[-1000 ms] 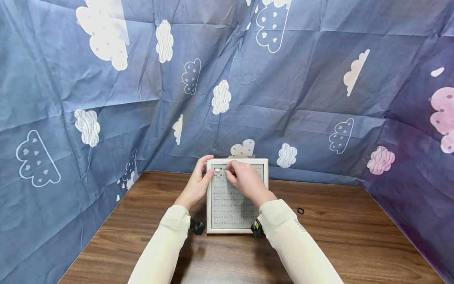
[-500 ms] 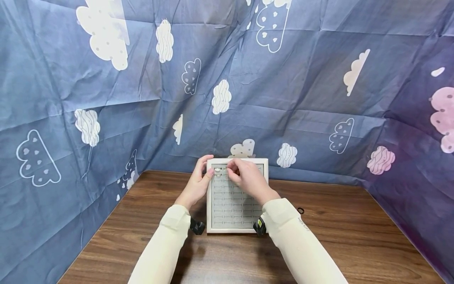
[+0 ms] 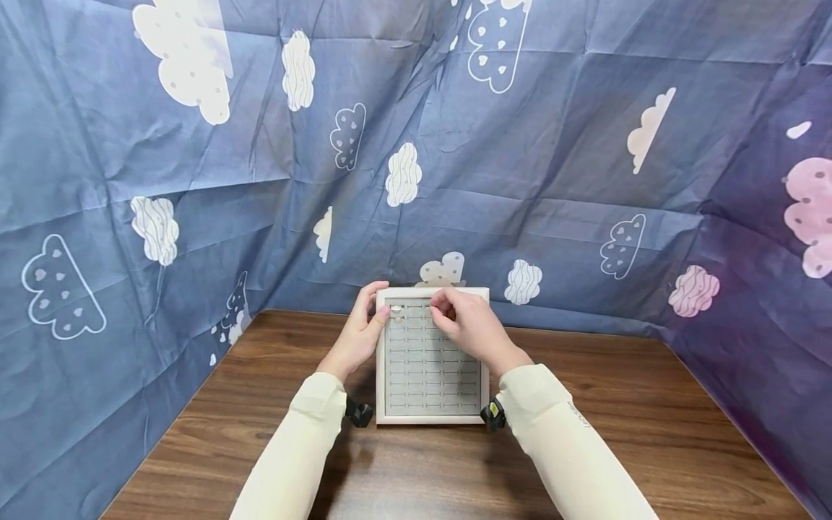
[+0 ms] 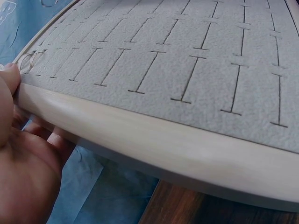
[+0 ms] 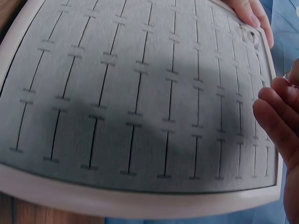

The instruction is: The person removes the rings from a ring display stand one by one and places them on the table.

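A ring display tray (image 3: 432,420) with a pale frame and grey slotted padding leans up on the table. My left hand (image 3: 359,332) grips its upper left edge, thumb on the front and fingers behind. Beside that thumb, two rings (image 3: 396,309) sit in the first column's top slots; they also show as thin loops in the left wrist view. My right hand (image 3: 471,325) is at the top row, around the third column, thumb and index finger together. In the right wrist view a small shiny ring (image 5: 287,74) shows at its fingertips, mostly hidden by the fingers.
The brown wooden table (image 3: 585,433) extends around the tray. A blue cloth (image 3: 552,180) with cloud prints hangs behind and at both sides. Black wrist cameras (image 3: 494,414) sit below each sleeve cuff.
My right hand has moved to the right along the top row, from the second column to about the third. The left hand keeps its grip. A small black loop on the table is now behind the right sleeve.
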`<action>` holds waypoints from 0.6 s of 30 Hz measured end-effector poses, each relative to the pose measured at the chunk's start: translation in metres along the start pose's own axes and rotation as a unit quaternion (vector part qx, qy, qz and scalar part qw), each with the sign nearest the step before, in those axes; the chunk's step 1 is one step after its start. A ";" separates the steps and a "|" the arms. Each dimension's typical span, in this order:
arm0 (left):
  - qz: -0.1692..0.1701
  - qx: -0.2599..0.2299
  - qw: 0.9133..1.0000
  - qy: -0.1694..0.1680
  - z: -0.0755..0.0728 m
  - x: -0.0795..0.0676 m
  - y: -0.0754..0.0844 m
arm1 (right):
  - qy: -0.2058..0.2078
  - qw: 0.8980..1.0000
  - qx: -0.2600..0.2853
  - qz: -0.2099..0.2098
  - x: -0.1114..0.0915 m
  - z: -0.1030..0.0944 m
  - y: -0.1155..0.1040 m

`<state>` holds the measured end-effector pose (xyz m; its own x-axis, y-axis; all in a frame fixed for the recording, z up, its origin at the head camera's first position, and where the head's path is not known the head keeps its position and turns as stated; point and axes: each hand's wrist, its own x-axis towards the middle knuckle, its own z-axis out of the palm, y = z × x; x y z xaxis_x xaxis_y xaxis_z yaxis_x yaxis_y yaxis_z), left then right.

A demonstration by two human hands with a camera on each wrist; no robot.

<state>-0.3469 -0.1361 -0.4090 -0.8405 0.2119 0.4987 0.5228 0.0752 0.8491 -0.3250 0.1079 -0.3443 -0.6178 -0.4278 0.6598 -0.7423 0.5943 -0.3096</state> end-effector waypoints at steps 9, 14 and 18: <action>0.001 0.002 1.000 0.000 0.002 0.000 -0.001 | 0.002 1.000 -0.009 -0.010 -0.015 -0.010 0.008; 0.003 0.000 1.000 0.001 0.002 -0.001 -0.001 | 0.006 1.000 -0.007 -0.021 -0.022 -0.015 0.011; 0.002 -0.003 1.000 -0.001 0.002 -0.001 0.001 | 0.014 0.999 -0.011 -0.027 -0.026 -0.021 0.016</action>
<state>-0.3456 -0.1346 -0.4088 -0.8381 0.2135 0.5020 0.5254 0.0683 0.8481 -0.3151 0.1423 -0.3522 -0.5698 -0.4409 0.6935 -0.7682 0.5856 -0.2589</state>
